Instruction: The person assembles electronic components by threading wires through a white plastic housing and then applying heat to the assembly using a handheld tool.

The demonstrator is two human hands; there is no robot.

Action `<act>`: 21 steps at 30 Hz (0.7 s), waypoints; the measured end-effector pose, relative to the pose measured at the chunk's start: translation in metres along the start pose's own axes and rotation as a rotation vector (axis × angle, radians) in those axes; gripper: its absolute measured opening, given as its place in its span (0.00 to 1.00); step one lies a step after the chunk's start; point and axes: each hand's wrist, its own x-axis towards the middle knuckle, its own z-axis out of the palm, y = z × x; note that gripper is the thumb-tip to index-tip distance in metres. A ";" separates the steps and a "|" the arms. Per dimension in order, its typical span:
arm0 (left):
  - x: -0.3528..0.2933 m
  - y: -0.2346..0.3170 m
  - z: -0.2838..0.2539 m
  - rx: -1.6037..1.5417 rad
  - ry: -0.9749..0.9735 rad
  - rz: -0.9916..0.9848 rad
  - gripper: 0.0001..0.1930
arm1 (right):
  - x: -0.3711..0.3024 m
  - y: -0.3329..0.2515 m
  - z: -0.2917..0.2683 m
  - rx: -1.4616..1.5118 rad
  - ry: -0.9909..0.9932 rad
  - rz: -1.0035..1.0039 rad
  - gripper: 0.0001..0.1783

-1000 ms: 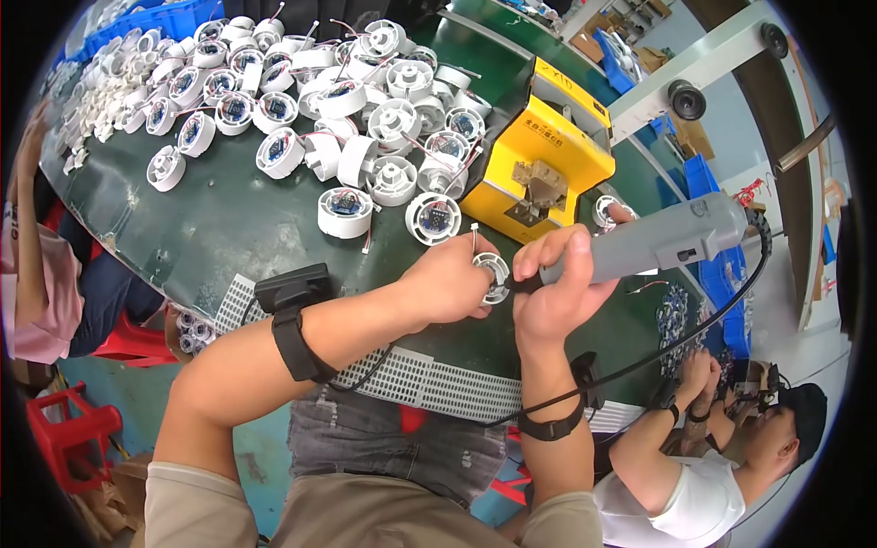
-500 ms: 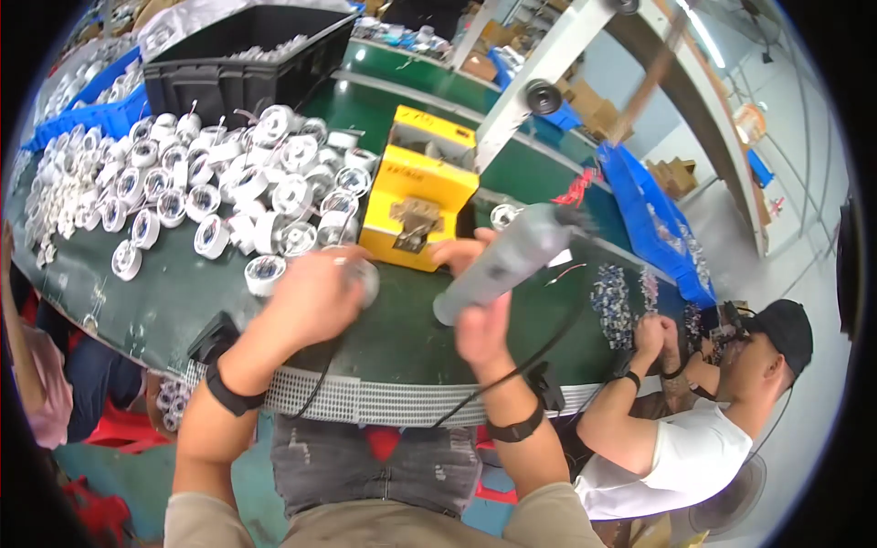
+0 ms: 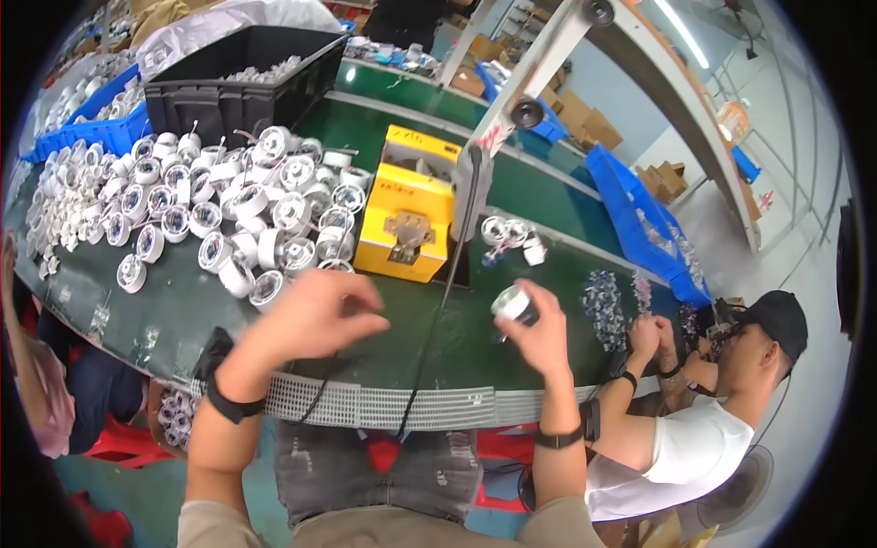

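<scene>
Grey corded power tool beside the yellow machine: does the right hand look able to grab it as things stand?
Probably not straight away: the right hand holds a white round housing. Otherwise, the way to the grey power tool looks free.

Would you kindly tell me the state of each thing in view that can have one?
Left hand: open, nothing visible in it.
Right hand: closed on the small round part.
Yellow box: upright, open-topped.
Grey power tool: in neither hand; on or off, cannot tell.
White round housings: loosely piled.
Black crate: open, parts inside.
Ceiling light: lit.
</scene>
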 end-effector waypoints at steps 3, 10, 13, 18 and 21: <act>0.010 0.032 0.040 -0.159 -0.003 0.212 0.31 | -0.027 -0.064 0.001 0.277 -0.276 -0.103 0.33; 0.018 0.031 0.049 -0.689 -0.255 0.047 0.33 | -0.065 -0.093 0.054 1.227 0.305 0.289 0.33; 0.016 0.031 0.048 -0.623 -0.185 0.137 0.30 | -0.070 -0.078 0.052 1.431 0.052 0.485 0.23; 0.015 0.025 0.055 -0.646 -0.168 0.077 0.27 | -0.070 -0.074 0.054 1.201 -0.192 0.407 0.12; 0.017 0.011 0.059 -0.918 -0.241 -0.041 0.23 | -0.065 -0.084 0.057 1.251 -0.117 0.482 0.12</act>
